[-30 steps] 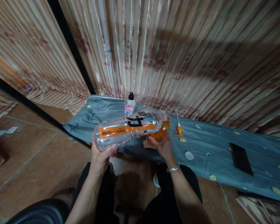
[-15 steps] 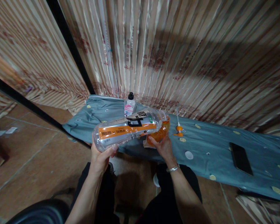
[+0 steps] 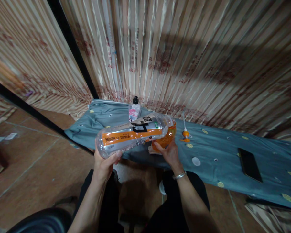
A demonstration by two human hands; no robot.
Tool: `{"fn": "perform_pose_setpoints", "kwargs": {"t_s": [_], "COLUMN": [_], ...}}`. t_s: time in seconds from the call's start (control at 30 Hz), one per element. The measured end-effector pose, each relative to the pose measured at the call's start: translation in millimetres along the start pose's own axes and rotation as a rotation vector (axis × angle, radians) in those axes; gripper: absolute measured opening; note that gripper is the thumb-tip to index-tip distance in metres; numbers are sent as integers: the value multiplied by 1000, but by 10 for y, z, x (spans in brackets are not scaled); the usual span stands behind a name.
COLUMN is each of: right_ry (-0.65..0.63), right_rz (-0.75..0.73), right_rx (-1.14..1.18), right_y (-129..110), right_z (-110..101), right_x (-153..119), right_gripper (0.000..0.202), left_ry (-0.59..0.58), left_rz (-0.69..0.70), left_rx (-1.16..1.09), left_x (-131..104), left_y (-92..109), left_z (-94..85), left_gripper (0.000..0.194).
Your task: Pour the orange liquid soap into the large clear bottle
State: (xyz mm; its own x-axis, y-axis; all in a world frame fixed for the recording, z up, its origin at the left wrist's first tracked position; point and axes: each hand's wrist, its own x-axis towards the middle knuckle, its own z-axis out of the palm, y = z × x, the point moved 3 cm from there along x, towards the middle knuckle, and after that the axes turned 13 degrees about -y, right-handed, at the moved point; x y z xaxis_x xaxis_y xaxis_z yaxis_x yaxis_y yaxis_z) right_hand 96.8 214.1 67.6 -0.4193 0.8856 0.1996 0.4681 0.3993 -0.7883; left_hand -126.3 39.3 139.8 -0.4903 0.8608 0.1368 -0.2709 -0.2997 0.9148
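A large clear bottle (image 3: pixel 133 134) with an orange and silver label lies tilted across the middle, its neck to the right. My left hand (image 3: pixel 106 163) is wrapped round its base end. My right hand (image 3: pixel 169 152) grips a smaller orange bottle (image 3: pixel 165 140), whose top is at the clear bottle's mouth. Under the orange bottle a pale folded piece (image 3: pixel 154 150) shows in part. An orange pump head (image 3: pixel 186 136) with a clear tube lies to the right, and a white round cap (image 3: pixel 196 161) lies nearer me.
A small bottle with a black top (image 3: pixel 134 110) stands behind the clear bottle on the blue-green cloth (image 3: pixel 220 145). A black phone (image 3: pixel 249 164) lies at the right. Black poles (image 3: pixel 72 45) slant down at the left, and a striped curtain (image 3: pixel 147 48) hangs behind.
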Motion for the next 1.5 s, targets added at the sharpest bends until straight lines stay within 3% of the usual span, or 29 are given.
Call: {"fn": "perform_pose_setpoints", "kwargs": {"t_s": [1.5], "right_ry": [5], "right_rz": [36], "right_rx": [6], "right_y": [41], "right_z": [14], "right_x": [4], "right_gripper": [83], "left_ry": [-10], "left_rz": [30], "left_rx": [-16], "left_x": [6], "left_y": [-7], "left_z": [-12], "left_gripper": [79]}}
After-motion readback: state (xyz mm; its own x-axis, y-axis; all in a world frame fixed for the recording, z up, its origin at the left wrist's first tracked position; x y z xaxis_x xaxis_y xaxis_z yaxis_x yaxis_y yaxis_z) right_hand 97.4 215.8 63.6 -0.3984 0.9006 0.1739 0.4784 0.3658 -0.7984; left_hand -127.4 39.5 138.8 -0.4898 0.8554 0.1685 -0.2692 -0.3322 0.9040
